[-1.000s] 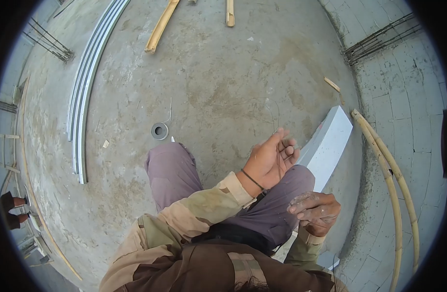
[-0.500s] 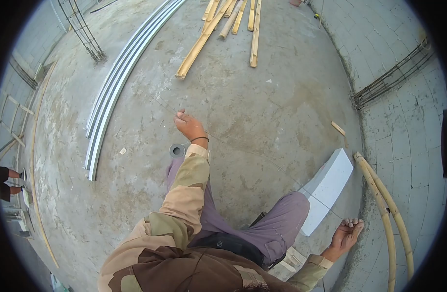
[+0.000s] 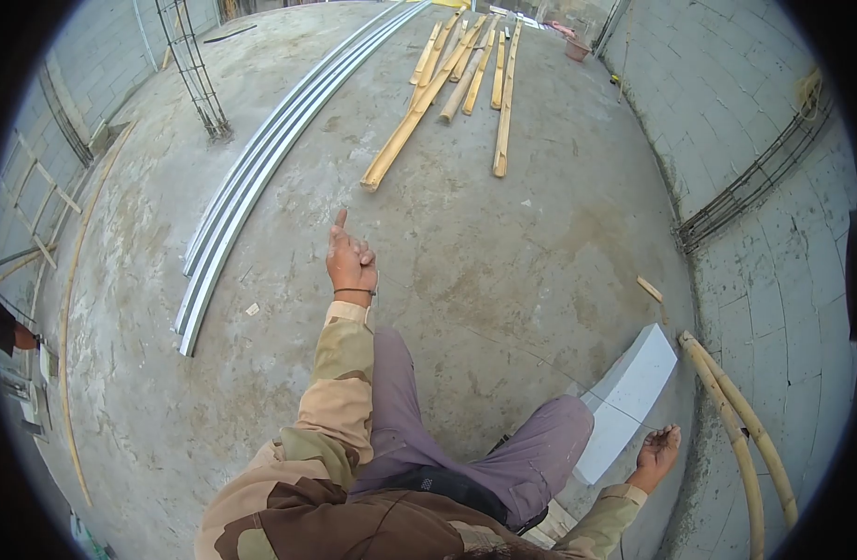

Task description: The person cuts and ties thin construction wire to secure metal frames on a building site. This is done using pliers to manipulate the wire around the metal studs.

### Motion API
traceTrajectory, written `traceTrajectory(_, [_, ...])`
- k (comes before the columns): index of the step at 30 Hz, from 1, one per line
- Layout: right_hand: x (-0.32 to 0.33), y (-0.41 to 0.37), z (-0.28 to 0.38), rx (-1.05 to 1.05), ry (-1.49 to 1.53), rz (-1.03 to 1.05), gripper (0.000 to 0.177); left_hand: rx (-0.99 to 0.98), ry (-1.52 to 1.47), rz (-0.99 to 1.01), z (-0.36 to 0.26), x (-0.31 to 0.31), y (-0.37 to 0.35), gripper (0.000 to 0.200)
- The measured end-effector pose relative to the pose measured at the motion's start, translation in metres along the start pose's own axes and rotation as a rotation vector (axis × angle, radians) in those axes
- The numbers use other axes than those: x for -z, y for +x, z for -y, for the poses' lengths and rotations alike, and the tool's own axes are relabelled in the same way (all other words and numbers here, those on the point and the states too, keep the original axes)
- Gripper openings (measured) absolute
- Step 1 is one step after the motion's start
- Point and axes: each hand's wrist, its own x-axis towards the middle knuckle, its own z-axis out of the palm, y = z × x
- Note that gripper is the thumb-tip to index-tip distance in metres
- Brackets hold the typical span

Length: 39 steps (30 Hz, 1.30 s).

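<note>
1. Left hand (image 3: 352, 266) is held out in front over the concrete floor (image 3: 428, 271), index finger sticking out and the rest curled in. Can't tell whether those fingers have hold of anything.
2. Right hand (image 3: 659, 450) is off to the right, past the knee, fingertips pinched together on a thin line (image 3: 618, 408), basically no gap.
3. That line runs from the pinch across in front of the white block (image 3: 634, 381), then over the floor towards the left hand. It gets too faint to follow all the way.
4. The block lies at a slant just beside the right knee, near two bamboo poles (image 3: 732, 425) by the block wall (image 3: 774, 289).
5. Further out: metal channels (image 3: 263, 168) side by side on the left, and split bamboo (image 3: 412, 131) ahead, some pieces crossing.
</note>
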Motion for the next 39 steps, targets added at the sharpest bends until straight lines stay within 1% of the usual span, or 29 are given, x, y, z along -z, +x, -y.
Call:
traceTrajectory(1, [-0.005, 0.007, -0.002, 0.006, -0.043, -0.029, 0.013, -0.005, -0.004, 0.009, -0.002, -0.002, 0.001, 0.036])
traceTrajectory(2, [-0.019, 0.010, -0.003, 0.011, -0.033, -0.025, 0.013, -0.020, 0.138, 0.040, -0.007, -0.009, 0.001, 0.035])
traceTrajectory(3, [-0.039, 0.012, -0.003, 0.080, -0.181, -0.074, 0.011, -0.032, 0.283, 0.068, -0.011, -0.016, -0.002, 0.035])
traceTrajectory(4, [-0.061, 0.013, -0.002, 0.148, -0.329, -0.131, 0.008, -0.027, 0.283, 0.079, -0.013, -0.026, -0.008, 0.035])
traceTrajectory(6, [-0.128, -0.001, -0.008, 0.374, -0.568, 0.037, 0.008, -0.044, 0.658, 0.349, -0.009, -0.053, -0.030, 0.033])
traceTrajectory(7, [-0.163, -0.011, -0.014, 0.458, -0.654, 0.174, 0.011, -0.024, 0.661, 0.371, -0.006, -0.066, -0.044, 0.033])
traceTrajectory(9, [-0.245, -0.067, -0.030, 0.445, -0.674, 0.479, 0.013, 0.114, 0.805, 0.708, 0.005, -0.089, -0.076, 0.034])
traceTrajectory(10, [-0.276, -0.095, -0.040, 0.410, -0.724, 0.616, 0.014, 0.148, 0.804, 0.740, 0.016, -0.098, -0.094, 0.034])
traceTrajectory(12, [-0.321, -0.144, -0.070, 0.333, -0.650, 0.837, 0.011, 0.210, 0.719, 0.762, 0.041, -0.113, -0.129, 0.032])
traceTrajectory(13, [-0.337, -0.163, -0.080, 0.365, -0.687, 0.902, 0.009, 0.236, 0.718, 0.781, 0.052, -0.113, -0.142, 0.032])
traceTrajectory(15, [-0.357, -0.177, -0.106, 0.463, -0.647, 0.935, 0.010, 0.053, 0.826, 0.802, 0.066, -0.113, -0.156, 0.032])
traceTrajectory(16, [-0.364, -0.180, -0.110, 0.458, -0.646, 0.929, 0.010, 0.058, 0.830, 0.805, 0.069, -0.115, -0.158, 0.032])
traceTrajectory(18, [-0.373, -0.188, -0.117, 0.433, -0.631, 0.865, 0.010, 0.079, 0.788, 0.634, 0.065, -0.116, -0.162, 0.029])
traceTrajectory(19, [-0.376, -0.187, -0.121, 0.414, -0.637, 0.869, 0.010, 0.090, 0.797, 0.619, 0.062, -0.116, -0.162, 0.029])
traceTrajectory(21, [-0.380, -0.181, -0.131, 0.272, -0.704, 0.927, 0.009, -0.061, 0.923, 0.630, 0.065, -0.114, -0.157, 0.029])
traceTrajectory(23, [-0.386, -0.173, -0.143, 0.235, -0.772, 0.967, 0.010, -0.017, 0.855, 0.685, 0.072, -0.094, -0.142, 0.029])
traceTrajectory(25, [-0.394, -0.172, -0.152, 0.161, -0.736, 1.050, 0.012, 0.003, 0.928, 0.729, 0.066, -0.079, -0.128, 0.030])
traceTrajectory(27, [-0.397, -0.160, -0.186, 0.211, -0.644, 1.155, 0.012, -0.069, 0.890, 0.668, 0.063, -0.056, -0.104, 0.030])
traceTrajectory(28, [-0.396, -0.146, -0.206, 0.182, -0.642, 1.145, 0.012, -0.090, 0.836, 0.526, 0.053, -0.045, -0.085, 0.029])
traceTrajectory(30, [-0.382, -0.120, -0.260, -0.102, -0.614, 0.832, 0.012, -0.176, 0.736, 0.221, 0.017, -0.009, -0.042, 0.027])
traceTrajectory(31, [-0.359, -0.100, -0.308, -0.011, -0.768, 0.696, 0.014, -0.243, 0.682, 0.058, -0.003, 0.013, -0.020, 0.025])
traceTrajectory(32, [-0.328, -0.090, -0.361, 0.083, -0.916, 0.558, 0.015, -0.315, 0.660, -0.048, -0.024, 0.040, -0.007, 0.024])
traceTrajectory(33, [-0.303, -0.109, -0.392, -0.001, -1.158, 0.522, 0.015, -0.393, 0.629, -0.146, -0.042, 0.064, 0.000, 0.023])
traceTrajectory(34, [-0.278, -0.132, -0.434, -0.160, -1.327, 0.626, 0.017, -0.422, 0.590, -0.212, -0.054, 0.079, 0.001, 0.022])
traceTrajectory(35, [-0.251, -0.171, -0.468, -0.222, -1.373, 0.781, 0.019, -0.412, 0.573, -0.228, -0.058, 0.084, -0.003, 0.022])
traceTrajectory(36, [-0.236, -0.217, -0.480, -0.275, -1.413, 0.950, 0.023, -0.403, 0.555, -0.244, -0.062, 0.087, -0.006, 0.021])
traceTrajectory(37, [-0.219, -0.258, -0.495, -0.259, -1.415, 1.095, 0.032, -0.413, 0.562, -0.245, -0.064, 0.088, -0.006, 0.021])
traceTrajectory(38, [-0.215, -0.294, -0.494, -0.212, -1.412, 1.178, 0.042, -0.374, 0.497, -0.199, -0.065, 0.088, -0.005, 0.021])
traceTrajectory(39, [-0.204, -0.322, -0.501, 0.070, -1.456, 1.187, 0.043, -0.336, 0.427, -0.151, -0.064, 0.087, -0.004, 0.020])
